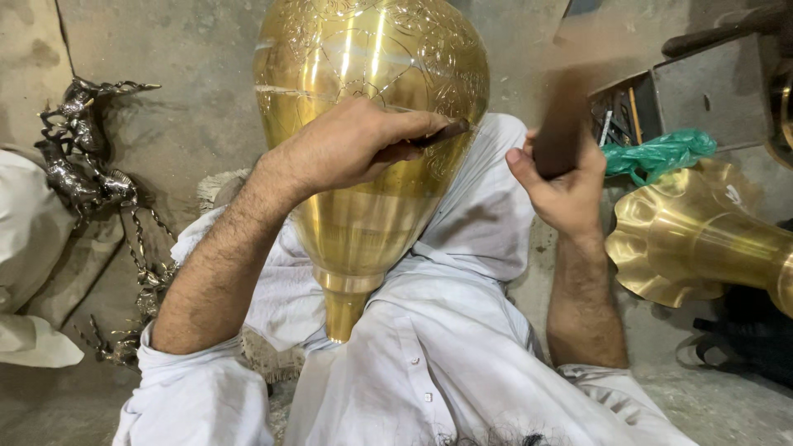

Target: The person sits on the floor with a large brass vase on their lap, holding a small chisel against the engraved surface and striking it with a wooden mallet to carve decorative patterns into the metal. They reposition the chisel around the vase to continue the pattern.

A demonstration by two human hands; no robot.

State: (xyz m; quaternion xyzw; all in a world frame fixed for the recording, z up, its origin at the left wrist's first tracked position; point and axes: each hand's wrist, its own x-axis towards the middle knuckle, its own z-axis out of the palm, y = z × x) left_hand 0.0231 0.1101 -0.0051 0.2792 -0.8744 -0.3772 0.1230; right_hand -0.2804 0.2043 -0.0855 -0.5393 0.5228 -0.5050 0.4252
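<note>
The big engraved brass vase [372, 124] lies across the person's lap, narrow neck pointing toward the body. Left hand [347, 149] rests on the vase's belly, fingers clamped around a dark chisel [442, 134] whose tip meets the metal. Right hand [566, 186], just right of the vase, grips a blurred wooden mallet [562, 124]. Farther right of the vase, a fluted brass base [686, 244] and a green bag [657, 154]; left of it, metal horse figurines [78, 144].

Dim, warm light; glare streaks the brass vessel [372, 124]; mallet [562, 124] motion-blurred.
</note>
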